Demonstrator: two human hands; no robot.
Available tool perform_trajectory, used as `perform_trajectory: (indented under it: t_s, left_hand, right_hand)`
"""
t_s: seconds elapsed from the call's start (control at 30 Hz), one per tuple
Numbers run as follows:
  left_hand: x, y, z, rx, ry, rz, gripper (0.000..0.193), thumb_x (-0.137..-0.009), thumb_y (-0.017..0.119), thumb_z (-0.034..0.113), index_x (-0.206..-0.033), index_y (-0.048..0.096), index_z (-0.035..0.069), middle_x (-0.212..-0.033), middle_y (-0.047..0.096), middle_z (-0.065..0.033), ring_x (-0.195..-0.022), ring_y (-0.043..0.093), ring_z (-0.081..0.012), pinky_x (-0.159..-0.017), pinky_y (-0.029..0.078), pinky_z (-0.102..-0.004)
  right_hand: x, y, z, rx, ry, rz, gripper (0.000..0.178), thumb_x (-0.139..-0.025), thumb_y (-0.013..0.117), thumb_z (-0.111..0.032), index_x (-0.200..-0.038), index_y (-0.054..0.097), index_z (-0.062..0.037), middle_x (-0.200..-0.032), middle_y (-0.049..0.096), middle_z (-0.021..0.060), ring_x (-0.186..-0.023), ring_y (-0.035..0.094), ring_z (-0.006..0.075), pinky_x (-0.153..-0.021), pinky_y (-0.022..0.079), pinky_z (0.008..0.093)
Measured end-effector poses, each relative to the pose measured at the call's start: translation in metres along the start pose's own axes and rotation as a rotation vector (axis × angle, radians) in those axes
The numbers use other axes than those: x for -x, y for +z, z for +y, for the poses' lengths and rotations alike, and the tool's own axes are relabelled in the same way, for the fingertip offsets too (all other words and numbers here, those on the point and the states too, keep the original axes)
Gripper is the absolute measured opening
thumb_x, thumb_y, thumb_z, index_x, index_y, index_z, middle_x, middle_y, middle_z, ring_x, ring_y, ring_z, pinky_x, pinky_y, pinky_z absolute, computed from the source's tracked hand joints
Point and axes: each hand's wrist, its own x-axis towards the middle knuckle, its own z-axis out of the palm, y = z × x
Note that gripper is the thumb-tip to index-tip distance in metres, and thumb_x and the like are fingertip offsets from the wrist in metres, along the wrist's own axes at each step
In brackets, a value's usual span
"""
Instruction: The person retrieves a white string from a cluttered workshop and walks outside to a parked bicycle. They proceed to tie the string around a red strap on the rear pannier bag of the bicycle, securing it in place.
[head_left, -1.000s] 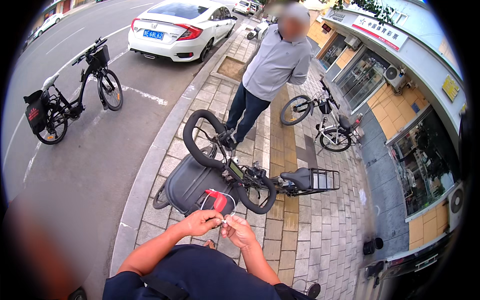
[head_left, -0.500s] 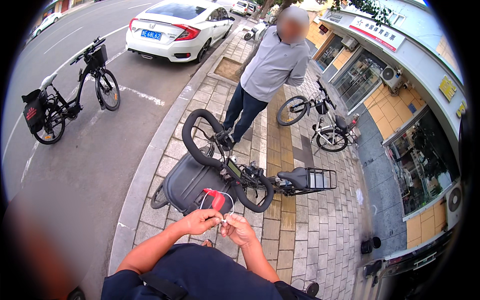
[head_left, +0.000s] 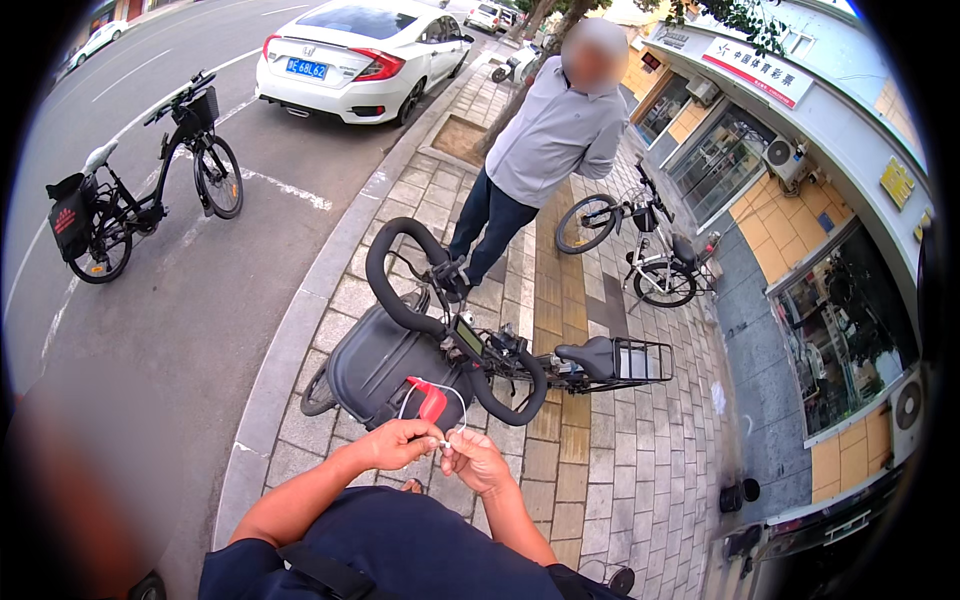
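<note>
Head view: on a paved sidewalk, a person's left hand (head_left: 400,444) and right hand (head_left: 474,462) meet close to the body, both pinched shut on a thin white cord (head_left: 432,398) that loops up past a red tag (head_left: 432,400). Just beyond stands an upturned bicycle (head_left: 470,350) with a dark cargo bag (head_left: 375,365); a bystander in a grey shirt (head_left: 552,140) waits farther off. The cord looks slight: a hard tug could snap it or slip it from the fingertips, and the bicycle might tip if knocked.
</note>
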Motion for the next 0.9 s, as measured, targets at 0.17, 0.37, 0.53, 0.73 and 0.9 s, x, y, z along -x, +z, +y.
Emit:
perform_trajectory:
  t_s: [0.17, 0.37, 0.53, 0.73, 0.9]
  left_hand:
    - [-0.002, -0.002, 0.002, -0.107, 0.023, 0.002, 0.02, -0.109, 0.06, 0.02, -0.116, 0.07, 0.005, -0.089, 0.066, 0.0013, -0.081, 0.058, -0.0073, -0.075, 0.051, -0.0281]
    - [0.0, -0.001, 0.005, -0.054, 0.0, 0.03, 0.02, -0.108, 0.061, 0.019, -0.115, 0.07, 0.004, -0.087, 0.066, 0.0002, -0.081, 0.058, -0.008, -0.075, 0.051, -0.0291]
    - [-0.003, -0.003, 0.003, -0.116, 0.019, 0.031, 0.019, -0.108, 0.061, 0.019, -0.115, 0.071, 0.004, -0.087, 0.066, 0.0, -0.081, 0.06, -0.0084, -0.075, 0.052, -0.0296]
    - [-0.004, -0.006, 0.001, -0.078, -0.029, 0.019, 0.018, -0.107, 0.06, 0.016, -0.115, 0.071, 0.005, -0.091, 0.067, 0.0003, -0.081, 0.06, -0.0079, -0.074, 0.053, -0.0285]
    - [-0.004, -0.002, -0.008, 0.106, -0.067, 0.053, 0.017, -0.108, 0.058, 0.013, -0.116, 0.069, 0.002, -0.09, 0.066, -0.0004, -0.081, 0.06, -0.0073, -0.073, 0.053, -0.027]
  right_hand:
    - [0.001, -0.002, 0.006, -0.032, -0.029, 0.006, 0.022, -0.105, 0.066, -0.025, -0.105, 0.066, -0.0025, -0.087, 0.068, 0.0041, -0.073, 0.07, 0.0189, -0.064, 0.055, 0.0306]
    - [0.0, 0.005, 0.005, -0.007, -0.057, 0.025, 0.021, -0.104, 0.068, -0.024, -0.106, 0.066, -0.0027, -0.085, 0.068, 0.0038, -0.073, 0.07, 0.0185, -0.064, 0.054, 0.0301]
    - [-0.002, 0.004, 0.004, -0.027, -0.079, 0.029, 0.021, -0.103, 0.069, -0.023, -0.108, 0.067, -0.0024, -0.085, 0.069, 0.0045, -0.071, 0.07, 0.0187, -0.063, 0.055, 0.0303]
    - [-0.009, -0.003, 0.006, -0.08, -0.051, 0.012, 0.021, -0.103, 0.068, -0.022, -0.11, 0.066, -0.0014, -0.082, 0.07, 0.0062, -0.069, 0.071, 0.0204, -0.063, 0.058, 0.0324]
    - [-0.013, 0.01, 0.004, -0.096, -0.089, 0.044, 0.019, -0.104, 0.067, -0.02, -0.106, 0.066, -0.0008, -0.081, 0.07, 0.0063, -0.067, 0.07, 0.0194, -0.062, 0.057, 0.0298]
